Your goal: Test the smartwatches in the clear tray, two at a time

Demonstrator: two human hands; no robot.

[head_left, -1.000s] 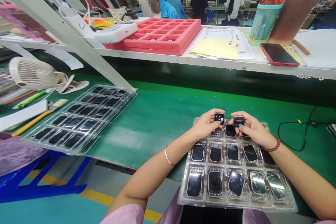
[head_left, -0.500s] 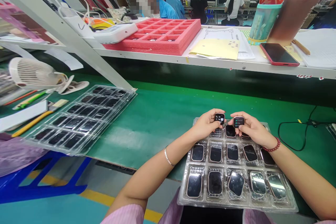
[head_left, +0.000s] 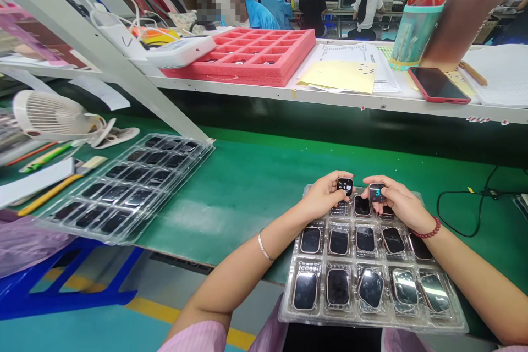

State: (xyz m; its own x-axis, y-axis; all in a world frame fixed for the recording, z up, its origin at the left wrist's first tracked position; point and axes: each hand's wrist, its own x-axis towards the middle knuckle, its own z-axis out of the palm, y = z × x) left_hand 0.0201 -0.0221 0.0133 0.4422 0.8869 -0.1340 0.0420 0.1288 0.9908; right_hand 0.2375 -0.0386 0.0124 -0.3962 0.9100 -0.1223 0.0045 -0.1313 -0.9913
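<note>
**op:** ok so what are the hands actually doing in this shot?

**reply:** Both are pinching. The left hand [head_left: 324, 196] has a square smartwatch [head_left: 345, 187] between thumb and fingertips, and the right hand [head_left: 399, 203] grips a second smartwatch [head_left: 377, 192] the same way, fingers curled round the case. The hands sit just apart, not touching.

**op:** screens on?

**reply:** Yep, both lit. The right one shows a big teal "3", and the left one has tiny icons, too small to read from here.

**op:** and where are they, over the tray?

**reply:** Right, just above the top row of a clear blister tray [head_left: 322, 316], lower right of the frame, lying on the green bench mat [head_left: 231, 203]. More watches lie face up in its pockets, and one in the bottom row sits crooked. The hands block part of the top row.

**op:** what else is around?

**reply:** Over on the left there's a stack of clear trays [head_left: 124, 237] with dark watch screens, right beside a small white fan [head_left: 51, 115]. Up on the shelf you get a red foam tray [head_left: 247, 74], a yellow folder [head_left: 340, 77] and a phone in a red case [head_left: 438, 85]. A co-worker in a blue top [head_left: 262, 19] is past the shelf, upper middle.
</note>
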